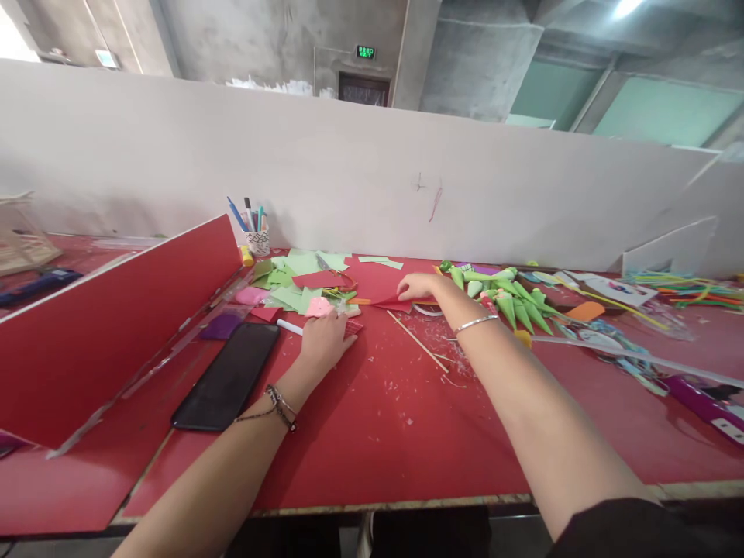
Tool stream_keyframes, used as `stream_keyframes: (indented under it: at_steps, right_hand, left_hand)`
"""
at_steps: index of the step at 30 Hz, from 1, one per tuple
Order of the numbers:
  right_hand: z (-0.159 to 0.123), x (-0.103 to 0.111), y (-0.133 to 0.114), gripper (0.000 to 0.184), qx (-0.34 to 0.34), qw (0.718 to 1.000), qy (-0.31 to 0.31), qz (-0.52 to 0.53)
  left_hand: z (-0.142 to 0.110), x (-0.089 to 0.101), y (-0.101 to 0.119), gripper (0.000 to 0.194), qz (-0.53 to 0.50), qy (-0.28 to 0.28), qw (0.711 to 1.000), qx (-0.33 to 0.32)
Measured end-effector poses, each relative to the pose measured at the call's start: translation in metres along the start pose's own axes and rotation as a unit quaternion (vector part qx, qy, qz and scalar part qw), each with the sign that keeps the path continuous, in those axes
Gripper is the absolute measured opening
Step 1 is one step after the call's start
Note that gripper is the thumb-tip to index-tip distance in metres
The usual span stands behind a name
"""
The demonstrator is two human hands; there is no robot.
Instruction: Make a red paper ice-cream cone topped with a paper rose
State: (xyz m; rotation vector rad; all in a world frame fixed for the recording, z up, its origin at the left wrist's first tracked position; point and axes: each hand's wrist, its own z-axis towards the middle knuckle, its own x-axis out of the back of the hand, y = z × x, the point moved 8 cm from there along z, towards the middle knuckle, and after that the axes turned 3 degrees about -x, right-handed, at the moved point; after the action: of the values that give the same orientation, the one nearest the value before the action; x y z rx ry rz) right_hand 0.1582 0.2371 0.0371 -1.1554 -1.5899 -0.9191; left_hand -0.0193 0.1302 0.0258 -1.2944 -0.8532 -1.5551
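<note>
My left hand is low over the table, its thumb out to the right. Its other fingers are mostly hidden behind the back of the hand. A crumpled pink paper piece shows just beyond the knuckles, and a red gridded piece lies partly under the hand; I cannot tell whether either is gripped. My right hand bends down with its fingers together at the edge of a red paper sheet. Green paper pieces lie beyond my left hand. Thin wooden sticks rest between the hands.
A black phone lies left of my left hand, beside a standing red board. A pen cup stands near the white partition. Green paper cones are heaped right, with a purple tool farther over.
</note>
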Motion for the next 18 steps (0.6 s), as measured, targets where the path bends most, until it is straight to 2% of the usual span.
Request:
stream_keyframes:
  at_steps: [2,6,8,10,12,15,17,18]
  right_hand:
    - [-0.009,0.021,-0.001,0.026,-0.026,0.997,0.072,-0.031]
    - [-0.045,0.075,-0.01,0.034,-0.061,0.972,0.214,-0.08]
    - [-0.075,0.094,-0.022,0.034,-0.05,0.957,0.267,-0.1]
    - [-0.114,0.104,-0.048,0.03,0.016,0.927,0.34,-0.159]
    - [-0.149,0.089,-0.074,0.028,0.08,0.915,0.342,-0.199]
    - [-0.196,0.044,-0.105,0.027,0.159,0.912,0.311,-0.215]
    - [-0.222,0.011,-0.123,0.025,0.211,0.903,0.315,-0.202]
    - [-0.233,-0.005,-0.13,0.024,0.228,0.9,0.316,-0.193]
  left_hand:
    - [0.0,0.0,0.0,0.037,0.002,0.004,1.0,0.0]
    - [0.0,0.006,0.001,0.034,0.005,0.023,1.0,-0.003]
    - [-0.002,0.019,0.002,0.034,-0.003,0.067,0.998,-0.006]
    - [-0.005,0.039,-0.001,0.033,-0.029,0.146,0.989,0.002]
    - [-0.01,0.058,-0.009,0.03,-0.081,0.22,0.972,0.021]
    - [-0.019,0.079,-0.015,0.021,-0.182,0.3,0.936,-0.003]
    - [-0.024,0.086,-0.012,0.017,-0.23,0.303,0.924,-0.046]
    - [-0.027,0.085,-0.005,0.016,-0.241,0.275,0.928,-0.075]
